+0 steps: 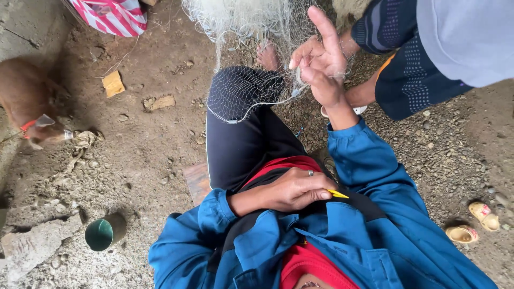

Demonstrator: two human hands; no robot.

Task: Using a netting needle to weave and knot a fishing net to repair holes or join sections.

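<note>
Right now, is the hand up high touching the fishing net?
Touching. The head view shows the right hand pinching the white net strands between its fingers.

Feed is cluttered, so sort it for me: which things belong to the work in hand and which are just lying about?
In hand:
fishing net, pinched by right hand
yellow tool, in left hand

Lying about:
green cup
small sandals
striped sack
cardboard scraps
</note>
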